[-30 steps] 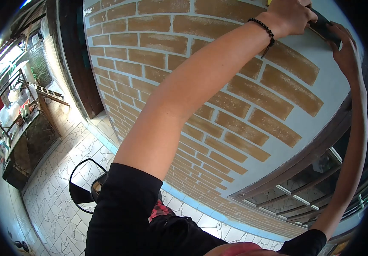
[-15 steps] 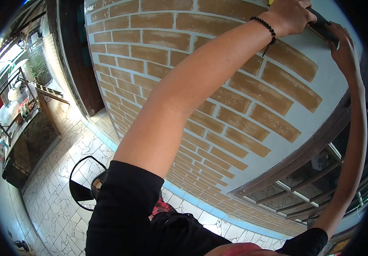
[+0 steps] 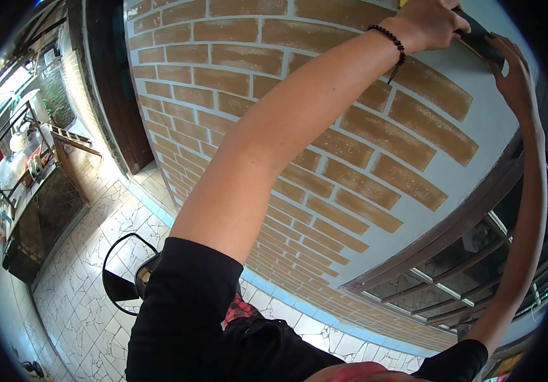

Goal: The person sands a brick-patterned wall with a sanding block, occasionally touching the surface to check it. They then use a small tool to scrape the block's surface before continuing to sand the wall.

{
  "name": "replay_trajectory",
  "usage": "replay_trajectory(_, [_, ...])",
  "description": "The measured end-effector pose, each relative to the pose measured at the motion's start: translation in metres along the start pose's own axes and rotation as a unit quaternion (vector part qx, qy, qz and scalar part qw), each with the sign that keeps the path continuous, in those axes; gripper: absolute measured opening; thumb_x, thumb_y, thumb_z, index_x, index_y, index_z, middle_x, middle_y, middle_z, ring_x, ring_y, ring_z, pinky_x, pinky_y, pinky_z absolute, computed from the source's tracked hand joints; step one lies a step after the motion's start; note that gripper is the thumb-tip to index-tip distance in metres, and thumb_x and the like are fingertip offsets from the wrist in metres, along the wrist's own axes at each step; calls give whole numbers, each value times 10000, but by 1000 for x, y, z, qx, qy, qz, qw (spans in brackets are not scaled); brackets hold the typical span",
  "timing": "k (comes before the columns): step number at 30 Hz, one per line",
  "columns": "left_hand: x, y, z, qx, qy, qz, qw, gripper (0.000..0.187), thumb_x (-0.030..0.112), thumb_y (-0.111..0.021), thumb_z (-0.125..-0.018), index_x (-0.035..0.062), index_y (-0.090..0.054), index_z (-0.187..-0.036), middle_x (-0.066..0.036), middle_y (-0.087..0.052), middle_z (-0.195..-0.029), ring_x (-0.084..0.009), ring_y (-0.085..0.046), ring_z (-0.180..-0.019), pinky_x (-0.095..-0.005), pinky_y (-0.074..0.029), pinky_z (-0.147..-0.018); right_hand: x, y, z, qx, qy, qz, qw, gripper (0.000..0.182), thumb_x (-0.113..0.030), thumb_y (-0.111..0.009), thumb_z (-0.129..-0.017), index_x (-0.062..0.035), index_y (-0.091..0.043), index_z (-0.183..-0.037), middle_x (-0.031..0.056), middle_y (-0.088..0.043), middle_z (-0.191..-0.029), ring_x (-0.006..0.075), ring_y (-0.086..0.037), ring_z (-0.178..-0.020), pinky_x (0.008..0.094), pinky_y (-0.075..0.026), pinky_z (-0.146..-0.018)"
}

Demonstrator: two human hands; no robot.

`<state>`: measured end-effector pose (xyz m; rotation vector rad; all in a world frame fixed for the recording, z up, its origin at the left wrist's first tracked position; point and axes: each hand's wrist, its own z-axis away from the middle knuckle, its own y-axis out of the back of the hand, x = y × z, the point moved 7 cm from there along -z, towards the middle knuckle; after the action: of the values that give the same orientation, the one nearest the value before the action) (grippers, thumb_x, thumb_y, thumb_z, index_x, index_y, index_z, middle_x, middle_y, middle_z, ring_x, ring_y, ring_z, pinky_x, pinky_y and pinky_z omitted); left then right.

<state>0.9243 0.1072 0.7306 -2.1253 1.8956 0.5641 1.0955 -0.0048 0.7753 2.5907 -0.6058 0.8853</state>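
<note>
My left hand [image 3: 428, 25], with a black beaded bracelet [image 3: 391, 43] at the wrist, reaches high on a wall [image 3: 484, 121] painted with brown brick shapes and pale joints. Its fingers are closed on one end of a dark flat piece [image 3: 475, 39] against the wall. At the other end, my right hand [image 3: 513, 70] holds the same piece between thumb and fingers. A small yellow bit [image 3: 403, 2] shows beside my left hand at the top edge; what it belongs to is hidden.
A barred window [image 3: 452, 274] is at the lower right. Below lies a cracked-tile floor [image 3: 76, 305] with a round black-framed object [image 3: 121, 274]. A cluttered table [image 3: 38, 223] stands at the left, near a dark doorway [image 3: 121, 95].
My left hand and forearm have shifted very slightly left. Both hands keep their hold on the dark piece.
</note>
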Motion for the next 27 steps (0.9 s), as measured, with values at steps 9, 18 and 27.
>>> replay_trajectory(9, [-5, -1, -3, 12, -58, -18, 998, 219, 113, -803, -786, 122, -791, -1005, -121, -669, -1143, -330, -594, -1094, -478, -458, -1005, -45, 47, -9, -4, -23, -81, 996, 360, -35, -705, -709, 34, -738, -1061, 214, -704, -1120, 400, -625, -1144, 454, -503, -1022])
replay_trajectory(18, [8, -6, -9, -31, -6, -60, 998, 257, 87, -837, -794, 110, -800, -1047, -84, -683, -1218, -288, -593, -1130, -466, -469, -1024, -47, 48, -7, -16, -43, -88, 995, 363, 37, -752, -721, 54, -741, -1083, 213, -712, -1131, 385, -634, -1140, 448, -524, -999])
replay_trajectory(27, [-9, -17, -8, 8, -76, -83, 994, 314, 173, -792, -818, 254, -777, -1122, 30, -659, -1236, -251, -584, -1102, -409, -458, -972, -43, 42, -6, 15, -14, -78, 997, 216, 29, -706, -734, 5, -740, -946, 199, -700, -1011, 398, -637, -1069, 473, -532, -925])
